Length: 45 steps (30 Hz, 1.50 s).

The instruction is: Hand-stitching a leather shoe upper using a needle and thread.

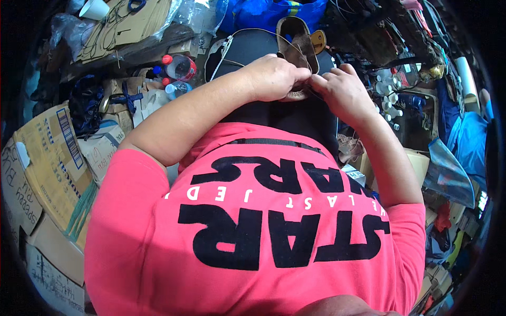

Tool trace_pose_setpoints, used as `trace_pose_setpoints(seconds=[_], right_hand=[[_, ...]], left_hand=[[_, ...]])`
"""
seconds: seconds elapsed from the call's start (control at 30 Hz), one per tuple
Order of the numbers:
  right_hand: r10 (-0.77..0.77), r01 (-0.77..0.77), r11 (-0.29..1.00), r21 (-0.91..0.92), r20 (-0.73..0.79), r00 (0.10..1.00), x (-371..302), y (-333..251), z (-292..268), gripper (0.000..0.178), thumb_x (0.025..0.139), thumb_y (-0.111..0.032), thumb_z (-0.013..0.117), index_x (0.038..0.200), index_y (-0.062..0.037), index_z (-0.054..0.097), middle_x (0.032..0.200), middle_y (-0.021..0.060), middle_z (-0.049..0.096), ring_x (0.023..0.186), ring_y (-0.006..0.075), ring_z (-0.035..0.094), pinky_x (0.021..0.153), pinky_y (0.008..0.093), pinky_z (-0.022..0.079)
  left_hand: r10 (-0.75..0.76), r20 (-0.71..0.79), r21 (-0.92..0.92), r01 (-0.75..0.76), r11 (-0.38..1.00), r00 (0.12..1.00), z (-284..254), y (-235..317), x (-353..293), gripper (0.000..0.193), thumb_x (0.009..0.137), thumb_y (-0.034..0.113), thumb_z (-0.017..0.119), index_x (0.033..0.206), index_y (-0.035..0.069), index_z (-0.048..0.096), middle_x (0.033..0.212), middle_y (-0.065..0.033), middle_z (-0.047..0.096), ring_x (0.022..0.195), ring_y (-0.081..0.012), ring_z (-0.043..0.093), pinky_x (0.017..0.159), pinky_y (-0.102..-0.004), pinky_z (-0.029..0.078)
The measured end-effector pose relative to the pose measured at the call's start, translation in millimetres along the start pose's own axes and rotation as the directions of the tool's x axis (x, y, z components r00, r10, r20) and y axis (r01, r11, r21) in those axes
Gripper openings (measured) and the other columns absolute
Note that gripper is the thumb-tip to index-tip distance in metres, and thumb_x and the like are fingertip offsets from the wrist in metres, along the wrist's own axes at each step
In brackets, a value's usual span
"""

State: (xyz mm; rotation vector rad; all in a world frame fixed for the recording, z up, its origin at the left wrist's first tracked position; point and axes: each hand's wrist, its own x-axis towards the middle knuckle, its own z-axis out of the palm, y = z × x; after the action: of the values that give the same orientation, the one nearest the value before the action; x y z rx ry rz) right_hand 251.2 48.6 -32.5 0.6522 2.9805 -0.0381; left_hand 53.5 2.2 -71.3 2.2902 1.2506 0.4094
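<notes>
The shoe (pixel 299 46) lies at the upper centre of the frame over the person's dark-clad lap, its long axis running nearly up and down the frame, the upper end leaning slightly left. The fingers of both hands meet at its lower end, so most of the shoe stretches above them toward the top edge. The left hand (pixel 274 78) is nearer, its fingertips overlapping the shoe from the left; the right hand (pixel 345 95) comes in from the lower right, thumb side just beside the shoe's edge. Both hands' fingers are bent inward, but what they pinch, if anything, cannot be told. A pale cord (pixel 226 48) lies to the shoe's left.
</notes>
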Motion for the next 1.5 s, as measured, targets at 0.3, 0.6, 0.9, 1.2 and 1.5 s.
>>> trace_pose_setpoints(seconds=[0.3,0.6,0.9,1.2,1.5], right_hand=[[0.302,-0.301,0.953,-0.02,0.046,0.952,-82.1,64.1,40.5,0.007,0.083,-0.009,0.055,0.088,-0.0128,0.059,0.075,0.004,0.062,0.078,0.0213,0.059,0.082,0.0359,0.041],[0.739,0.421,-0.322,0.848,-0.053,0.672,-16.8,33.0,-19.6,0.022,0.094,-0.028,0.056,0.098,-0.0066,0.058,0.082,0.0023,0.056,0.073,0.0109,0.052,0.07,0.0285,0.043],[0.212,-0.431,0.114,0.895,0.402,0.891,-54.1,25.6,-21.3,0.005,0.082,-0.005,0.066,0.084,-0.0013,0.065,0.079,-0.0009,0.058,0.073,0.0079,0.054,0.068,0.0228,0.045],[0.806,-0.833,0.544,-0.105,0.343,0.483,-274.1,156.0,80.5,0.017,0.074,-0.011,0.064,0.089,-0.0068,0.071,0.086,0.0172,0.064,0.086,0.0306,0.063,0.077,0.0379,0.049],[0.463,-0.299,0.569,0.766,0.001,0.886,-33.2,33.8,6.1,0.015,0.078,0.003,0.065,0.091,-0.0045,0.069,0.085,0.0037,0.061,0.083,0.0114,0.06,0.074,0.0243,0.047]], left_hand=[[-0.225,-0.15,0.297,0.261,0.918,0.963,-50.2,-47.3,-95.1,0.021,0.077,0.005,0.05,0.095,0.01,0.06,0.085,-0.012,0.062,0.084,-0.0326,0.06,0.074,-0.0424,0.044],[-0.02,-0.431,-0.747,-0.344,0.57,0.902,-102.4,-0.4,-66.0,0.013,0.089,0.016,0.062,0.088,0.003,0.061,0.091,-0.0058,0.061,0.091,-0.018,0.062,0.083,-0.0309,0.049],[-0.221,0.171,-0.67,0.278,0.689,0.96,-70.2,6.2,-89.6,0.023,0.093,0.023,0.055,0.095,0.001,0.06,0.089,-0.008,0.064,0.084,-0.0208,0.063,0.075,-0.0324,0.05],[-0.664,-0.346,0.374,0.747,0.549,0.662,-111.7,-151.9,-221.6,0.021,0.08,0.021,0.066,0.09,0.003,0.067,0.092,-0.0173,0.064,0.089,-0.0342,0.061,0.079,-0.0404,0.049],[0.118,-0.211,-0.151,-0.152,0.977,0.97,-23.1,-16.0,1.9,0.032,0.076,0.015,0.071,0.107,0.009,0.064,0.105,-0.0105,0.063,0.102,-0.0267,0.06,0.089,-0.0346,0.047]])
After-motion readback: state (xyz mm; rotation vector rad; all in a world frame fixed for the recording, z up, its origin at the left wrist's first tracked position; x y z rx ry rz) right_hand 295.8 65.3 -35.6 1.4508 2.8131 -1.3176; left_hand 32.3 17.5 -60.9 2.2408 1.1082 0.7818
